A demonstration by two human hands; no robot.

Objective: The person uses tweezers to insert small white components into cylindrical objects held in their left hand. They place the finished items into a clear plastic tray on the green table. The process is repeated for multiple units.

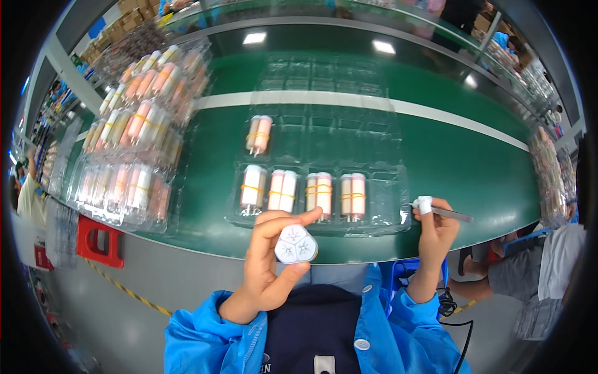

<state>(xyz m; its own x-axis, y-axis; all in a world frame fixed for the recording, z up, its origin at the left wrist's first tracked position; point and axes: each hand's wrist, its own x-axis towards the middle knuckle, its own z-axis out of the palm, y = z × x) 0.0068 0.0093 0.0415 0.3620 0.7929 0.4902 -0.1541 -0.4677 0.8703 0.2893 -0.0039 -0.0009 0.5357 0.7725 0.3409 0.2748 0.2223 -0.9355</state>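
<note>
My left hand (269, 258) grips a bundle of three tubes (296, 245), its white end turned up toward me. That end shows three rounded sections, each with a small star-like mark; the tubes' sides are mostly hidden. In my right hand (435, 227) is a slim grey tool that looks like tweezers (456, 215), held off to the right of the tray. White wrapping covers one fingertip of that hand. Just beyond my left hand, a clear plastic tray (389, 215) holds several pink and white tube bundles (319, 194) with yellow bands in its near row.
Another tube bundle (258, 134) lies farther back in the clear trays. Stacked trays of tubes (134, 131) rise at the left of the green table (473, 168); more stand at the far right (548, 177). A red stool (99, 242) is on the floor, and a person sits at the right.
</note>
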